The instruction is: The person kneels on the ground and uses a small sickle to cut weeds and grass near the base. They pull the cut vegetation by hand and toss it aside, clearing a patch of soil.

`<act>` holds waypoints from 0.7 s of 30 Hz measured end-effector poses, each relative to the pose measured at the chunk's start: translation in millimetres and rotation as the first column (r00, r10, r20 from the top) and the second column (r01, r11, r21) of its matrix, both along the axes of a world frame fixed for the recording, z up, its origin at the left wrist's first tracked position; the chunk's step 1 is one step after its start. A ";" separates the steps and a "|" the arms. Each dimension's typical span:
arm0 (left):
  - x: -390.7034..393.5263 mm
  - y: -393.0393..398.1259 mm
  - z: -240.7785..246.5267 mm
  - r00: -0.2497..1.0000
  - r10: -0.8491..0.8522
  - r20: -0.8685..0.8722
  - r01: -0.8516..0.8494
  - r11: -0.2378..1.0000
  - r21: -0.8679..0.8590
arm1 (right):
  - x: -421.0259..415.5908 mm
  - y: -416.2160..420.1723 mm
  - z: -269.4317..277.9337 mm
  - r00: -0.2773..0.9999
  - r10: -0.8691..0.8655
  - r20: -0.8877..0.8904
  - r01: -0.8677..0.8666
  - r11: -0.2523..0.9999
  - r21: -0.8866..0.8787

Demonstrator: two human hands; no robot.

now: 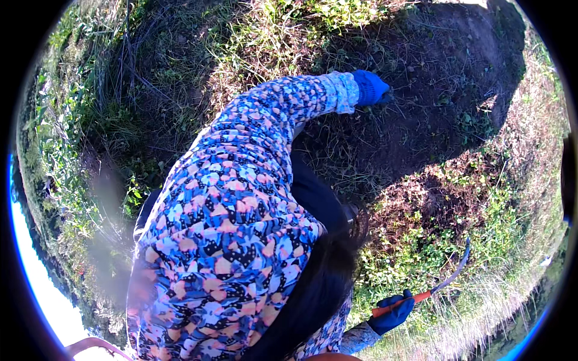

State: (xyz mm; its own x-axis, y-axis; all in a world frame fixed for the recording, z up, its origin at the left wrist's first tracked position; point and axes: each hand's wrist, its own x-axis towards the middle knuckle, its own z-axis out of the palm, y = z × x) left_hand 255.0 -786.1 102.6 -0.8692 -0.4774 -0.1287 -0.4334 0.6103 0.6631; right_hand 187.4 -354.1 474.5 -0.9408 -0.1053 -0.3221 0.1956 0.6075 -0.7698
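My left hand, in a blue knitted glove, reaches out at the upper middle, low over shaded soil and cut weeds. Its fingers look bent, but their tips are in shadow and I cannot tell whether they grip any stems. At the lower right, my right hand, also gloved in blue, is closed around the orange handle of a sickle. The sickle's thin curved blade points up and to the right, above low green plants. Both arms wear floral-patterned sleeves, and long dark hair hangs between them.
Sunlit grass and leafy weeds grow beyond my left arm. Taller plants stand at the far left. Bare, shaded soil lies at the upper right, and dry pale grass borders the lower right.
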 end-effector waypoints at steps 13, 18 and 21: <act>225.8 17.2 -1.0 0.762 0.005 0.648 -0.073 0.994 0.078 | 29.3 -7.4 20.7 0.996 -0.084 0.001 0.084 0.987 -0.135; 226.3 11.8 -24.6 0.895 0.402 0.194 -0.446 0.788 0.425 | 52.3 7.8 31.2 0.994 0.003 -0.106 -0.005 1.000 -0.018; 221.8 -42.6 -0.9 0.703 0.710 -0.042 -0.556 0.585 0.590 | 60.6 26.8 34.5 0.991 -0.078 -0.109 0.061 0.987 -0.149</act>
State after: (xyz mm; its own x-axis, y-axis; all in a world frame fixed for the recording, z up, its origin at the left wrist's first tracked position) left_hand 476.8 -828.7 101.6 -0.4029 -0.8462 -0.3487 -0.3492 -0.2101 0.9132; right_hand 248.0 -327.3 509.0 -0.9772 -0.0763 -0.1982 0.1390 0.4761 -0.8683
